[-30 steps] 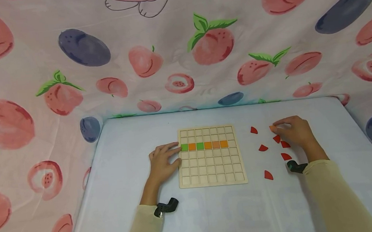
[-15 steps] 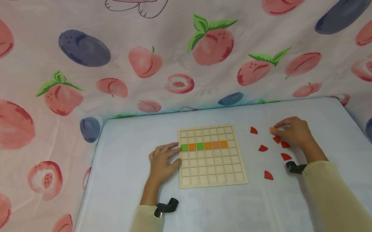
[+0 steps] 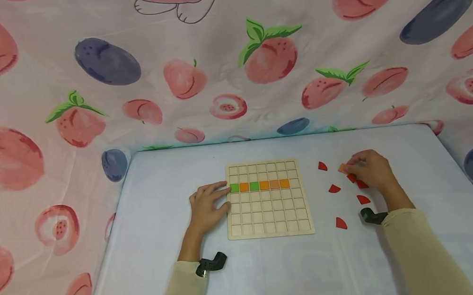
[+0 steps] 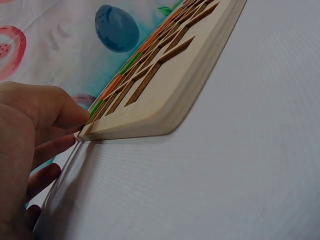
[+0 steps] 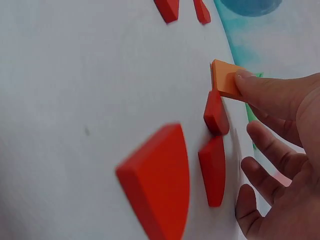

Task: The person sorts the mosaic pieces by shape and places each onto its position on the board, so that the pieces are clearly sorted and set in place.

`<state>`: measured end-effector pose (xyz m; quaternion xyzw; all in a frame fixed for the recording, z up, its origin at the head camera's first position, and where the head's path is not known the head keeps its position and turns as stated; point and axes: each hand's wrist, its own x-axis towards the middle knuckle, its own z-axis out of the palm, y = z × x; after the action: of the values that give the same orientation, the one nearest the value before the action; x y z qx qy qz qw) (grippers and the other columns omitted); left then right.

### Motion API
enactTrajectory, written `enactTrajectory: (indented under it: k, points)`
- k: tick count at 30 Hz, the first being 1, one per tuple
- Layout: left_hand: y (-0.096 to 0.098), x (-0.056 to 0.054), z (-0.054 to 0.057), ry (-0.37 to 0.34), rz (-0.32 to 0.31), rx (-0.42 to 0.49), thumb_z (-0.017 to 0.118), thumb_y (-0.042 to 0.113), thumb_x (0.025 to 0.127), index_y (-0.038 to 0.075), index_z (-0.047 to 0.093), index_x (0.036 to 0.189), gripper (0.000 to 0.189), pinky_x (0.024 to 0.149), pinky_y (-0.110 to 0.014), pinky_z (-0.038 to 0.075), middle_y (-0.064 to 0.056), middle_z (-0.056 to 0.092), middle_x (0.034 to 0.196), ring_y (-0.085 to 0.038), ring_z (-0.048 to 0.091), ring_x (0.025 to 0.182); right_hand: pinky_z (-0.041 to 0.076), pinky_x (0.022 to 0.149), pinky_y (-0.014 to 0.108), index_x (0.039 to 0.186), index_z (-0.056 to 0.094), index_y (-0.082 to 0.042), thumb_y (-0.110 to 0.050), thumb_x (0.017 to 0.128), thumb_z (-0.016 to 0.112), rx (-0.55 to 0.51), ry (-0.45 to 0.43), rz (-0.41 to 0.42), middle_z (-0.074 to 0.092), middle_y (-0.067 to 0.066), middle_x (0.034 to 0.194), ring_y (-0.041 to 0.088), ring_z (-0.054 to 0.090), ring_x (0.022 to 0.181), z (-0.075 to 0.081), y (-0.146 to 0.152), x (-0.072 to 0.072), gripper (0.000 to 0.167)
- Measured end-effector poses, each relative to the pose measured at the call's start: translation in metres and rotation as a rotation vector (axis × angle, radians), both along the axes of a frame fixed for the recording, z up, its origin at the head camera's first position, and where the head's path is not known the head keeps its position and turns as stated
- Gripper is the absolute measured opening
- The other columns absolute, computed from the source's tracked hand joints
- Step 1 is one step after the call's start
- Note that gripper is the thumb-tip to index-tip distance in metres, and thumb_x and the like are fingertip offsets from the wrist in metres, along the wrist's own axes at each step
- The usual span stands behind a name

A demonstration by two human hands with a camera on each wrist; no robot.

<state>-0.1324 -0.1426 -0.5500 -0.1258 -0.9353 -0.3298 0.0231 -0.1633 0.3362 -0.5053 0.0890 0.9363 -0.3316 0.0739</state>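
Observation:
A pale wooden grid board [image 3: 271,231] lies flat on the table, one row holding green and orange square tiles from its left edge. My left hand [image 3: 206,208] rests at that left edge, its fingers and thumb touching the rim; the left wrist view shows the fingertips against the board's side [image 4: 150,126]. To the right of the board, my right hand [image 3: 372,170] pinches an orange square tile [image 3: 342,169] between thumb and fingers. In the right wrist view the orange tile [image 5: 225,79] is tilted beside a red quarter-circle piece [image 5: 216,114]; whether they touch is unclear.
Several red quarter-circle pieces lie loose right of the board, among them a near one [image 3: 341,223], a middle one [image 3: 334,188] and a far one [image 3: 322,166]. A fruit-patterned cloth [image 3: 221,73] hangs behind the white table [image 3: 274,277].
My right hand has shifted slightly left and toward me with the orange tile, which has turned a little. The left hand and the board have stayed in place.

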Motion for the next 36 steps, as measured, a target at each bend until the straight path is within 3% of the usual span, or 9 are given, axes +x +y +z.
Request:
enactTrajectory:
  k: [4, 7, 10, 16, 18, 22, 28, 30, 36]
  points:
    - [0.000, 0.000, 0.000, 0.011, -0.004, 0.008, 0.070, 0.024, 0.088, 0.021, 0.074, 0.127, 0.039, 0.107, -0.056, 0.024, 0.005, 0.061, 0.145, -0.024, 0.048, 0.131, 0.045, 0.102, 0.062, 0.111, 0.069, -0.001, -0.034, 0.098, 0.066, -0.028, 0.012, -0.005, 0.049, 0.027, 0.142, 0.048, 0.042, 0.131, 0.001, -0.007, 0.001, 0.035]
    - [0.000, 0.001, 0.000, 0.013, -0.004, 0.013, 0.070, 0.023, 0.088, 0.021, 0.074, 0.126, 0.039, 0.107, -0.056, 0.024, 0.005, 0.061, 0.145, -0.024, 0.049, 0.130, 0.054, 0.088, 0.052, 0.112, 0.070, -0.004, -0.035, 0.097, 0.067, -0.052, -0.003, -0.016, 0.049, 0.025, 0.141, 0.044, 0.050, 0.121, 0.003, -0.014, 0.000, 0.034]
    - [0.000, 0.001, 0.000, 0.014, -0.003, 0.010, 0.070, 0.023, 0.088, 0.021, 0.074, 0.127, 0.039, 0.107, -0.056, 0.024, 0.005, 0.061, 0.145, -0.024, 0.049, 0.130, 0.054, 0.080, 0.044, 0.111, 0.070, -0.007, -0.036, 0.097, 0.067, -0.055, -0.014, -0.014, 0.050, 0.022, 0.141, 0.041, 0.051, 0.117, 0.005, -0.022, 0.000, 0.033]
    - [-0.001, 0.000, -0.001, 0.015, -0.006, 0.005, 0.070, 0.023, 0.088, 0.021, 0.074, 0.127, 0.039, 0.107, -0.055, 0.024, 0.006, 0.061, 0.145, -0.024, 0.049, 0.130, 0.044, 0.104, 0.059, 0.109, 0.071, -0.007, -0.036, 0.094, 0.071, -0.107, -0.018, -0.007, 0.054, 0.019, 0.137, 0.041, 0.045, 0.130, 0.009, -0.040, 0.000, 0.033]
    - [-0.001, 0.000, -0.001, 0.018, -0.007, 0.007, 0.070, 0.023, 0.088, 0.021, 0.074, 0.127, 0.039, 0.106, -0.055, 0.025, 0.006, 0.061, 0.145, -0.023, 0.049, 0.130, 0.043, 0.104, 0.059, 0.109, 0.071, -0.007, -0.036, 0.093, 0.072, -0.116, -0.012, 0.007, 0.057, 0.018, 0.133, 0.040, 0.047, 0.128, 0.009, -0.046, -0.001, 0.033]
    - [-0.001, 0.000, -0.001, 0.019, -0.004, 0.007, 0.070, 0.024, 0.088, 0.021, 0.074, 0.127, 0.039, 0.107, -0.056, 0.024, 0.006, 0.061, 0.145, -0.024, 0.049, 0.130, 0.049, 0.091, 0.045, 0.108, 0.071, -0.009, -0.040, 0.092, 0.074, -0.120, -0.002, 0.043, 0.061, 0.015, 0.125, 0.033, 0.052, 0.117, 0.009, -0.056, -0.002, 0.035]
    - [0.000, 0.001, 0.001, 0.019, 0.003, 0.011, 0.070, 0.023, 0.088, 0.021, 0.074, 0.127, 0.039, 0.107, -0.056, 0.025, 0.005, 0.061, 0.145, -0.024, 0.049, 0.131, 0.053, 0.059, 0.033, 0.101, 0.072, -0.010, -0.040, 0.088, 0.079, -0.164, 0.005, 0.098, 0.065, 0.012, 0.108, 0.024, 0.059, 0.079, 0.007, -0.071, -0.003, 0.034]
    - [0.000, 0.002, 0.001, 0.019, 0.003, 0.015, 0.070, 0.023, 0.088, 0.020, 0.074, 0.126, 0.039, 0.107, -0.056, 0.025, 0.005, 0.062, 0.145, -0.024, 0.049, 0.131, 0.053, 0.062, 0.032, 0.099, 0.073, -0.012, -0.037, 0.088, 0.080, -0.153, 0.025, 0.129, 0.067, 0.010, 0.105, 0.023, 0.059, 0.077, 0.005, -0.077, -0.003, 0.029]
    - [0.001, 0.002, 0.002, 0.010, 0.000, 0.014, 0.070, 0.023, 0.089, 0.021, 0.074, 0.127, 0.039, 0.107, -0.056, 0.024, 0.005, 0.061, 0.145, -0.024, 0.049, 0.131, 0.048, 0.081, 0.033, 0.095, 0.075, -0.013, -0.033, 0.088, 0.080, -0.150, 0.074, 0.192, 0.068, 0.006, 0.102, 0.023, 0.058, 0.095, 0.001, -0.091, -0.005, 0.022]
